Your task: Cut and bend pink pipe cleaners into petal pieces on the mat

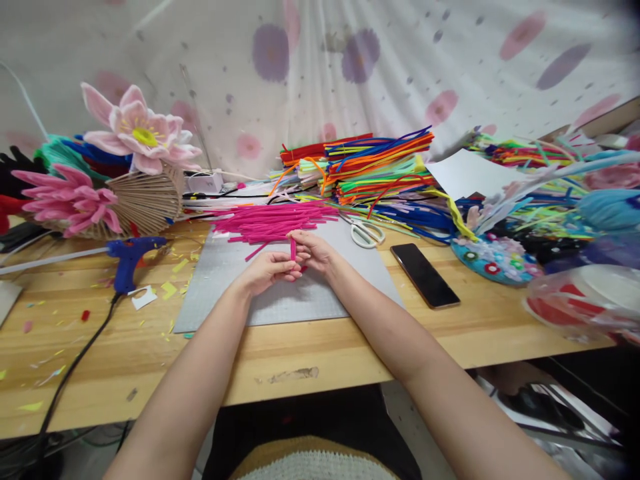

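Note:
Between my two hands is a short magenta pipe cleaner (pixel 293 249), standing roughly upright and perhaps folded over. My left hand (pixel 270 270) pinches its lower part between thumb and fingers. At its upper part, the fingers of my right hand (pixel 313 252) are closed on it. Both hands are raised over a grey cutting mat (pixel 220 303). Just beyond them lies a heap of magenta pipe cleaners (pixel 280 220) spread across the mat's far side. Fingers hide part of the held piece, so its full shape cannot be made out.
White-handled scissors (pixel 367 235) and a black phone (pixel 424 275) lie to the right. At left are a blue glue gun (pixel 127 260), its cord, and pink flowers (pixel 145 133) with a woven fan (pixel 150 200). Bundles of coloured pipe cleaners (pixel 380 167) are stacked behind.

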Demonstrator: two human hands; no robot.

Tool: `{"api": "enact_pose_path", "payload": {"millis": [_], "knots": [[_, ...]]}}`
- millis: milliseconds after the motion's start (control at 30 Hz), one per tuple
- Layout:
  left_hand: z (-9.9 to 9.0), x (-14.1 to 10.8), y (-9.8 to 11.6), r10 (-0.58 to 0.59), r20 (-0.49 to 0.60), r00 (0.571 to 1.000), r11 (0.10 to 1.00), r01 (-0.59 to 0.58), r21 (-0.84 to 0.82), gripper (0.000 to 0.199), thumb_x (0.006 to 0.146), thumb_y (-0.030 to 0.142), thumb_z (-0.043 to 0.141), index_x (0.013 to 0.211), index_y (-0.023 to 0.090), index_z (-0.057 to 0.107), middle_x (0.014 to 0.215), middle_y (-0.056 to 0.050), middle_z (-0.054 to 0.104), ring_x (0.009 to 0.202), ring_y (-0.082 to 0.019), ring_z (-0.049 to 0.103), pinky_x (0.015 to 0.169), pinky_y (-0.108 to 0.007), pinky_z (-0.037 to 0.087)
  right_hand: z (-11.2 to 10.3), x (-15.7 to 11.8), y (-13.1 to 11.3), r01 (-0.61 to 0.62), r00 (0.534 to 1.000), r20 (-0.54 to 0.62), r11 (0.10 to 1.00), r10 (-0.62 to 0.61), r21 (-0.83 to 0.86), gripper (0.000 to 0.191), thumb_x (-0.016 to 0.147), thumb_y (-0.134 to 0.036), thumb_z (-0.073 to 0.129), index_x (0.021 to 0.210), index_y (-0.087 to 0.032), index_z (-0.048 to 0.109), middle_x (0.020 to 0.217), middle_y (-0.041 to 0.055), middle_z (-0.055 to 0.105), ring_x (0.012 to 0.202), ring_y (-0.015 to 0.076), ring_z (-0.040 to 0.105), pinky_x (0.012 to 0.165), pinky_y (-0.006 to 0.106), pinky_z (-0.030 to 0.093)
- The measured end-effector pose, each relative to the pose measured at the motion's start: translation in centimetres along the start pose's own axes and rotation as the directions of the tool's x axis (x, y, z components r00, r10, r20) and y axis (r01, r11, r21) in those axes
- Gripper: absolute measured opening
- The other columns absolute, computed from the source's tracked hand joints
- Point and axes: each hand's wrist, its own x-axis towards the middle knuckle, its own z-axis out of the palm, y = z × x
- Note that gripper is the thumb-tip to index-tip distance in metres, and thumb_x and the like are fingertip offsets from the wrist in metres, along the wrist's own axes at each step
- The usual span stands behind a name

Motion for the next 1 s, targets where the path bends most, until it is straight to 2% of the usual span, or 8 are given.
{"api": "enact_pose_path", "payload": {"millis": [433,533,633,700,767,833,900,1000], "knots": [[-0.3,0.0,-0.1,-0.049,0.044,0.998,0.999,0.048,0.021,0.027,0.057,0.022,0.075,0.081,0.012,0.066,0.069,-0.005,0.067,0.06,-0.01,0.061,0.057,-0.019,0.048,0.3,-0.1,-0.3,0.093,0.984,-0.144,0.991,-0.106,-0.096,0.02,0.06,-0.018,0.062,0.056,-0.016,0.042,0.04,-0.0098,0.031,0.033,0.0009,0.017,0.033,0.016,0.008],[-0.6,-0.1,0.1,-0.037,0.032,0.999,0.997,0.035,0.065,0.028,0.058,0.024,0.074,0.082,0.012,0.066,0.069,-0.005,0.067,0.061,-0.01,0.061,0.06,-0.021,0.048,0.0,0.0,-0.4,0.079,0.983,-0.146,0.976,-0.11,-0.202,0.023,0.059,-0.024,0.065,0.058,-0.016,0.044,0.043,-0.009,0.035,0.035,0.0014,0.021,0.034,0.016,0.009],[-1.6,-0.1,0.0,0.017,-0.029,0.999,0.967,-0.009,0.253,0.031,0.061,0.029,0.071,0.088,0.014,0.066,0.074,-0.006,0.068,0.063,-0.012,0.061,0.059,-0.024,0.047,-0.8,-0.4,-1.0,0.066,0.989,-0.093,0.902,-0.116,-0.426,0.022,0.059,-0.031,0.066,0.063,-0.015,0.051,0.046,-0.0073,0.04,0.039,0.0028,0.028,0.037,0.017,0.014],[-2.6,0.1,-0.1,0.134,-0.117,0.984,0.875,-0.062,0.48,0.033,0.064,0.035,0.066,0.091,0.015,0.066,0.074,-0.006,0.068,0.06,-0.013,0.06,0.054,-0.024,0.043,-1.5,-0.7,-1.5,0.08,0.99,-0.048,0.799,-0.135,-0.596,0.022,0.058,-0.032,0.066,0.064,-0.014,0.055,0.048,-0.0064,0.043,0.042,0.0035,0.032,0.04,0.018,0.018],[-3.5,0.2,-0.2,0.312,-0.176,0.934,0.692,-0.096,0.716,0.033,0.068,0.041,0.06,0.09,0.017,0.067,0.07,-0.005,0.067,0.059,-0.013,0.057,0.054,-0.024,0.04,-2.5,-0.9,-1.8,0.081,0.994,0.008,0.673,-0.11,-0.735,0.023,0.058,-0.033,0.067,0.064,-0.012,0.058,0.05,-0.0052,0.045,0.045,0.0041,0.034,0.043,0.019,0.022],[-4.1,0.3,-0.1,0.426,-0.163,0.89,0.481,-0.07,0.874,0.034,0.073,0.046,0.054,0.087,0.019,0.069,0.069,-0.004,0.066,0.062,-0.014,0.056,0.058,-0.025,0.039,-3.5,-0.7,-1.9,0.082,0.994,0.027,0.562,-0.105,-0.823,0.024,0.061,-0.036,0.065,0.065,-0.012,0.06,0.053,-0.0034,0.049,0.047,0.0052,0.037,0.046,0.02,0.025],[-4.3,0.2,0.2,0.482,-0.163,0.861,0.315,0.004,0.949,0.037,0.075,0.049,0.048,0.083,0.02,0.07,0.072,-0.004,0.064,0.067,-0.016,0.055,0.06,-0.026,0.038,-4.4,-0.3,-1.6,0.084,0.975,-0.024,0.467,-0.221,-0.88,0.025,0.067,-0.038,0.059,0.066,-0.013,0.061,0.058,-0.0011,0.053,0.052,0.0071,0.042,0.051,0.021,0.028],[-4.2,0.4,0.6,0.564,-0.226,0.794,0.211,0.127,0.969,0.038,0.077,0.049,0.046,0.084,0.02,0.069,0.085,-0.006,0.06,0.076,-0.018,0.055,0.064,-0.028,0.038,-4.8,0.4,-0.8,-0.002,0.896,-0.114,0.252,-0.429,-0.968,0.023,0.071,-0.038,0.056,0.071,-0.016,0.062,0.067,0.0013,0.057,0.061,0.0106,0.047,0.055,0.023,0.03]]}}
